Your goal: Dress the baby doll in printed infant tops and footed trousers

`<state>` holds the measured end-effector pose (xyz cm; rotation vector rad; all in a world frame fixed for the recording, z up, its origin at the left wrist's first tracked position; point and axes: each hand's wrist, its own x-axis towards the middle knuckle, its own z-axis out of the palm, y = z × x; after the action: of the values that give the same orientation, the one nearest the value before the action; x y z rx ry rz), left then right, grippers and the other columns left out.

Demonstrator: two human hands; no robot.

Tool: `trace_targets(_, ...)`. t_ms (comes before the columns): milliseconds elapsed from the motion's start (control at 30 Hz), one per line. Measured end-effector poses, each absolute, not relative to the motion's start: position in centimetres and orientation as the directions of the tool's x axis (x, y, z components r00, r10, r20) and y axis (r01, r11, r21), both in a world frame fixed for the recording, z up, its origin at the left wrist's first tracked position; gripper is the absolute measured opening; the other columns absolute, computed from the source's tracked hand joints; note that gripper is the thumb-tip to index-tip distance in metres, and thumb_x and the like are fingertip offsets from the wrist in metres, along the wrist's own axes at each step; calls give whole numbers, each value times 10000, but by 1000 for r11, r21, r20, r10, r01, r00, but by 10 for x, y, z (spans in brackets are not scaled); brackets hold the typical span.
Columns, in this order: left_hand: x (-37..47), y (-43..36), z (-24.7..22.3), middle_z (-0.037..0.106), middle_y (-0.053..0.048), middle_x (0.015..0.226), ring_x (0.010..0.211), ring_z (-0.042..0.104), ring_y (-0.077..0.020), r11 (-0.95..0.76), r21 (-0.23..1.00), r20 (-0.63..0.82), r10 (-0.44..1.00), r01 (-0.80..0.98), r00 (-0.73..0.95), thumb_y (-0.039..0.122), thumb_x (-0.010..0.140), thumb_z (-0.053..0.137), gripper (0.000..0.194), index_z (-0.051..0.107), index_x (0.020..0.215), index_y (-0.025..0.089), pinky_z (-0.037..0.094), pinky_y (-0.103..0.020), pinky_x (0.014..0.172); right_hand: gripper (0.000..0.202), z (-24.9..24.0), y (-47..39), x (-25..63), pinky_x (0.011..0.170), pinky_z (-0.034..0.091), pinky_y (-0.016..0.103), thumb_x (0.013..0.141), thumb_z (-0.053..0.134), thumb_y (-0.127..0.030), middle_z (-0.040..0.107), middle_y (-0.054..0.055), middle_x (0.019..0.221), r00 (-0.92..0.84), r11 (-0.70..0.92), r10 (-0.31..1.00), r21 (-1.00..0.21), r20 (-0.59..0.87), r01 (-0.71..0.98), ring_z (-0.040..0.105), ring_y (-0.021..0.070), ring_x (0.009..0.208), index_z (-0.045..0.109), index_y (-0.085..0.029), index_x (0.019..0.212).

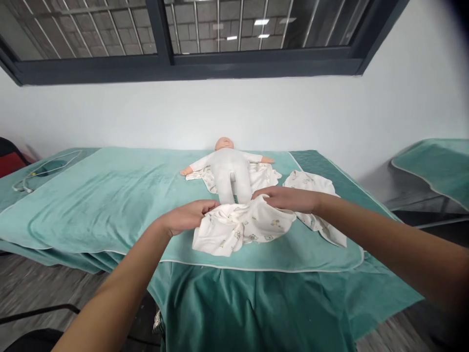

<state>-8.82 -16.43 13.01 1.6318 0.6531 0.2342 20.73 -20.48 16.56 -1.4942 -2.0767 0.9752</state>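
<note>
A baby doll with a white cloth body lies on its back, head toward the wall and arms spread. Under its torso and arms is a printed white garment. A second printed white cloth, bunched up, lies at the doll's feet and hides their ends. My left hand pinches the left upper edge of this cloth. With fingers closed, my right hand grips its upper edge on the right, beside the doll's lower leg.
Another printed white garment lies right of the doll, partly behind my right forearm. The padded table has light and dark green covers. A looped white cord rests at the far left. A wall and window stand behind.
</note>
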Motion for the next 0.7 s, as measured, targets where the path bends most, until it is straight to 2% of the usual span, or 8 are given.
trace_targets(100,-94,-158,149,635,-95,1324,1232,594,-286,-22,977,-185,410,212,893,222,629,811,750,558,1336,238,511,-373,961,275,185,-201,199,658,462,285,873,564,-447,687,27,890,-505,216,839,-725,-205,654,612,185,770,687,-203,903)
trace_targets(167,-97,-154,160,540,-109,1460,1359,501,-318,-28,989,-127,336,145,933,249,564,870,986,460,1460,277,475,-401,1041,244,199,-198,192,667,446,285,850,574,-417,685,26,906,-503,290,851,-664,-150,689,608,190,793,682,-206,909)
trace_targets(233,-99,-150,172,501,-125,1498,1400,455,-343,-46,995,-64,339,84,939,331,542,895,1062,429,1494,274,453,-428,1074,207,213,-195,187,670,436,287,824,578,-369,693,18,927,-494,348,863,-588,-102,730,611,195,812,681,-220,924)
trace_targets(333,-101,-143,191,553,-145,1443,1365,494,-360,-118,990,-26,378,76,926,406,515,906,1102,429,1499,269,462,-460,1061,202,232,-193,183,640,417,289,764,614,-303,701,7,937,-511,423,854,-445,-94,789,615,202,809,685,-249,946)
trace_targets(433,-101,-139,209,604,-118,1394,1304,562,-329,-263,944,-99,352,200,931,348,495,909,1095,446,1486,301,503,-415,1012,185,244,-193,182,563,360,293,693,731,-339,665,1,762,-494,444,848,-250,-194,860,576,183,651,688,-261,855)
trace_targets(500,-99,-138,219,630,-87,1369,1239,614,-302,-380,875,-161,358,301,920,324,473,907,1019,530,1419,314,534,-345,947,264,247,-192,182,555,328,295,593,842,-386,602,-12,636,-454,425,855,-164,-250,890,532,166,578,664,-253,735)
trace_targets(600,-91,-140,229,674,-56,1300,1127,666,-273,-520,745,-210,412,418,887,335,438,913,914,630,1307,309,541,-271,830,379,249,-189,182,613,332,301,512,912,-441,585,-12,612,-452,422,854,-164,-257,891,556,169,638,632,-226,652)
trace_targets(700,-80,-144,237,730,-35,1098,959,685,-234,-593,645,-191,487,482,853,394,535,872,687,693,1188,277,504,-248,730,434,259,-183,179,647,336,293,601,850,-579,606,-13,653,-503,476,852,-189,-142,859,598,172,711,639,-209,684)
